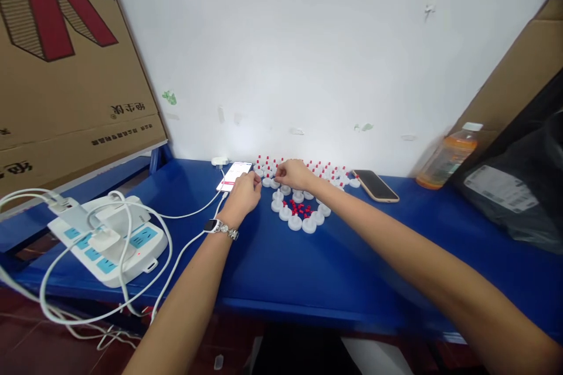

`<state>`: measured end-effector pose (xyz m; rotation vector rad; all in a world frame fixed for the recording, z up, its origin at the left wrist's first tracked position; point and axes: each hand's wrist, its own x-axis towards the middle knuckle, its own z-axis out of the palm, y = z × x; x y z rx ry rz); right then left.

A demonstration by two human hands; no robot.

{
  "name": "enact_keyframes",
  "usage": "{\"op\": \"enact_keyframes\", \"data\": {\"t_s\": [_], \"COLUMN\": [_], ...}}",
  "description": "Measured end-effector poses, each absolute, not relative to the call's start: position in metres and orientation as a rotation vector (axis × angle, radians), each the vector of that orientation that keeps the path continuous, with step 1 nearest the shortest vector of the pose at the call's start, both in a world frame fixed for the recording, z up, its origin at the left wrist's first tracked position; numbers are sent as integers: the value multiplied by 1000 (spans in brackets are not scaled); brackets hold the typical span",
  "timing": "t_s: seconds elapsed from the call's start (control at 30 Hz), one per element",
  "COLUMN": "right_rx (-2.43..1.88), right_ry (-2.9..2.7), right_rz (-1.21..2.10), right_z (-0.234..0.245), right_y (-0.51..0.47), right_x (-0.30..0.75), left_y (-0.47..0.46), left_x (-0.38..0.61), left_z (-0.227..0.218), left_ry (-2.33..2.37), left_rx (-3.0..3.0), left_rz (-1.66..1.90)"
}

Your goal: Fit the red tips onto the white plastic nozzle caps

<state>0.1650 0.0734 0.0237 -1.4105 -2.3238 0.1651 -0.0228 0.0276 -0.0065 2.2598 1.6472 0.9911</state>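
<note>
My left hand [246, 192] is closed, thumb and fingers together, beside a lit phone [235, 176] on the blue table. Whatever it may hold is hidden. My right hand [294, 174] is pinched at the near edge of a cluster of white spouted caps with red tips [328, 171]. Its fingertips are right over a white cap [275, 183], and what lies between them is too small to make out. Nearer to me, white caps without red tips [294, 222] form a ring around a pile of small red tips [299, 208].
A white power strip [145, 246] with looping cables stands at the left. A second phone [376, 186] lies face up at the right, near an orange drink bottle [446, 158]. Behind the blue table [352, 281] rises a white wall; cardboard [79, 88] leans at the left.
</note>
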Motion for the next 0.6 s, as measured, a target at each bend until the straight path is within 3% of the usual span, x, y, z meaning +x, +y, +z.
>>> {"op": "enact_keyframes", "data": {"t_s": [0.27,0.6], "right_rx": [-1550,-1413], "right_ry": [-2413,-2079], "right_rz": [42,252], "right_z": [30,31], "right_y": [84,65], "right_x": [153,148], "left_y": [27,19], "left_x": [-23,-18], "left_z": [-12,-9], "left_ry": [1669,1616], "left_rx": [2236,2270], "left_rz": [959,1095]}}
